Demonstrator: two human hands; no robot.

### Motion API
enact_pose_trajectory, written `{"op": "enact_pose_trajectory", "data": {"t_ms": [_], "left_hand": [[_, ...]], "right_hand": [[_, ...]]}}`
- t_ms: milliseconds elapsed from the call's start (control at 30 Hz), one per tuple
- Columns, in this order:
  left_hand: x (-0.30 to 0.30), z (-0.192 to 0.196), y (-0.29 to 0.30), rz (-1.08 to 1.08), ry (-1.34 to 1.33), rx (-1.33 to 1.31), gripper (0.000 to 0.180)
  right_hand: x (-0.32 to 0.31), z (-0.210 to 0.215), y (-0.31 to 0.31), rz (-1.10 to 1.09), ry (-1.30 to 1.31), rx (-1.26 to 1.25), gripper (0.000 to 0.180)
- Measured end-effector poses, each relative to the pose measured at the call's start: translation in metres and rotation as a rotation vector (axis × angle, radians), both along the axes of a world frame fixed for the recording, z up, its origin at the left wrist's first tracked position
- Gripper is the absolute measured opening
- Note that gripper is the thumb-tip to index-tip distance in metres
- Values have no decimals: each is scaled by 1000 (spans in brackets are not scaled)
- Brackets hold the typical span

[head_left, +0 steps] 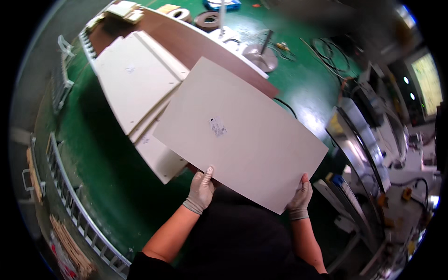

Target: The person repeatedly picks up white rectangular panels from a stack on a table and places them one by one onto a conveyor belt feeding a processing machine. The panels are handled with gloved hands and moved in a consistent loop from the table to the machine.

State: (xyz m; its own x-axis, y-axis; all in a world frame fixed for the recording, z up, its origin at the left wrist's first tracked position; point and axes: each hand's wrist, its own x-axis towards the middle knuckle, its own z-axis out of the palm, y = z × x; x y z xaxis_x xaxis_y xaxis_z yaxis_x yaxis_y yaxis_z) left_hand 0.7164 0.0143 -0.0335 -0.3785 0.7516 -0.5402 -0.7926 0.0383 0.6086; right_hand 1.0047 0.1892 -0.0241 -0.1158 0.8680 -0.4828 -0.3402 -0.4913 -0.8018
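Note:
A large flat white panel with a printed label on its face is held up before me, tilted. My left hand, in a pale glove, grips its near long edge, thumb on top. At the panel's right end my right hand, gloved likewise, holds the corner edge; its fingers are partly hidden beneath. Beyond the panel's left side, stacked white panels lie on a brown-topped table, and the held panel covers part of them.
A metal roller rail curves along the left. Rolls of edge tape and a round-based stand sit beyond the table. Machinery with a lit screen stands at right. Cables lie on the green floor.

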Motion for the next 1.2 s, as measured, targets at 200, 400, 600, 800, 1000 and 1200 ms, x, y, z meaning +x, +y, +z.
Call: {"op": "enact_pose_trajectory", "data": {"t_ms": [200,400,600,800,1000,1200], "left_hand": [[44,-29,60,-640,220,12,56],[110,-28,133,-991,134,72,47],[206,-11,198,-1129,117,25,44],[285,-27,247,-1319,208,61,34],[358,-24,308,-1349,450,126,31],[412,15,297,-1503,398,33,37]], "right_hand": [[109,1,-29,-416,14,-26,45],[172,-20,-104,-705,34,33,55],[203,-41,-149,-1017,74,-35,61],[226,-38,-168,-1089,498,8,61],[240,-11,-158,-1032,666,120,60],[281,-3,-137,-1158,667,191,56]]}}
